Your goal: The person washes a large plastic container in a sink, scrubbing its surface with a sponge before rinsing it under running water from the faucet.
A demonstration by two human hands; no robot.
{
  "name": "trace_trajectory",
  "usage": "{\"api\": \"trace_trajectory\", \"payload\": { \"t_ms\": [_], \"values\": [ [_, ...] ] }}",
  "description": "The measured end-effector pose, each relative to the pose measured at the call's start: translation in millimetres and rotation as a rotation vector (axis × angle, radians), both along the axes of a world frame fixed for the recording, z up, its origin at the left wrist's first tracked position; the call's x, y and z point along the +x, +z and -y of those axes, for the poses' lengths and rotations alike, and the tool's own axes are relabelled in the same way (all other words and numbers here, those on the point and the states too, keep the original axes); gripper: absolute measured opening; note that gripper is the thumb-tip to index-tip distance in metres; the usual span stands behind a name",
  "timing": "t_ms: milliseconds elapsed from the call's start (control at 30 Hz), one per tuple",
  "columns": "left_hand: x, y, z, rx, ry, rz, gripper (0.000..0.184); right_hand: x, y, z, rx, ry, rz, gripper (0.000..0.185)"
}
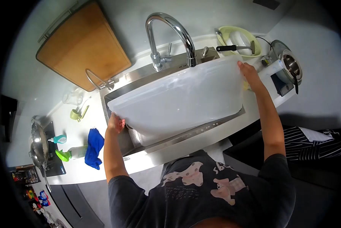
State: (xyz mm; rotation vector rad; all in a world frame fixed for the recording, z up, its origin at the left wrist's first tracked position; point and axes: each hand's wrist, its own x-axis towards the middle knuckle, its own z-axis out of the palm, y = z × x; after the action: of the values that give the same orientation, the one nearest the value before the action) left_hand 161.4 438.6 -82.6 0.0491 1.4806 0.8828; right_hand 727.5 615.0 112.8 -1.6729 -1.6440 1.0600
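Observation:
A large translucent white plastic bin point(178, 100) is held tilted over the stainless steel sink point(126, 141), covering most of its basin. My left hand point(115, 123) grips the bin at its left end, with the fingertips curled at the edge. At the opposite end, my right hand point(249, 72) is closed around the upper right corner. The chrome faucet point(170, 19) arches above the bin's far edge, its spout end close to the plastic. What lies beneath the bin is hidden.
A wooden cutting board point(83, 45) leans behind a small tap point(102, 81). Left on the counter are a blue cloth point(93, 148), a green-topped spray bottle point(64, 155), a teal bottle point(59, 139) and a pan point(38, 142). A green colander point(256, 42) and stacked bowls point(292, 64) stand right.

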Motion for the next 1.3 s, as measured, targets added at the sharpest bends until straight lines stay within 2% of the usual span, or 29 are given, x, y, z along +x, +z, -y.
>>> {"api": "trace_trajectory", "payload": {
  "t_ms": [33,133,200,267,333,367,467,567,633,733,967,1200,1300],
  "values": [
    [5,-5,-4,0.018,-0.012,0.018,0.066,-5,10,3,-0.018,-0.066,-0.108,0.044],
    [29,-18,-16,0.002,0.001,0.003,0.064,11,8,-3,0.050,-0.126,-0.081,0.047],
    [43,-26,-20,-0.080,0.020,-0.183,0.063,22,7,-5,0.058,-0.122,-0.149,0.048],
    [48,-53,-25,-0.060,-0.021,-0.191,0.063,27,16,-3,0.069,-0.121,-0.219,0.049],
    [65,-62,-33,-0.020,-0.063,-0.388,0.061,28,35,1,0.136,-0.167,-0.215,0.050],
    [77,-57,-39,-0.016,0.014,-0.284,0.062,43,30,-8,0.100,-0.098,-0.335,0.049],
    [113,-59,-54,0.051,0.141,-0.132,0.064,46,51,-3,0.131,-0.201,-0.242,0.049],
    [150,-50,-64,0.122,0.167,-0.140,0.064,63,59,-6,0.175,-0.245,-0.206,0.047],
    [171,-49,-70,0.206,0.169,-0.124,0.063,73,68,-6,0.181,-0.286,-0.182,0.047],
    [195,-49,-78,0.180,0.150,-0.048,0.060,77,91,1,0.205,-0.256,-0.234,0.047],
    [229,-51,-94,0.222,0.111,0.046,0.049,102,120,3,0.231,-0.270,-0.139,0.054],
    [263,-21,-107,0.300,0.068,0.080,0.043,150,158,-1,0.337,-0.307,-0.054,0.069],
    [274,-11,-107,0.340,0.034,0.089,0.040,161,174,6,0.377,-0.315,-0.063,0.067]
  ]
}}
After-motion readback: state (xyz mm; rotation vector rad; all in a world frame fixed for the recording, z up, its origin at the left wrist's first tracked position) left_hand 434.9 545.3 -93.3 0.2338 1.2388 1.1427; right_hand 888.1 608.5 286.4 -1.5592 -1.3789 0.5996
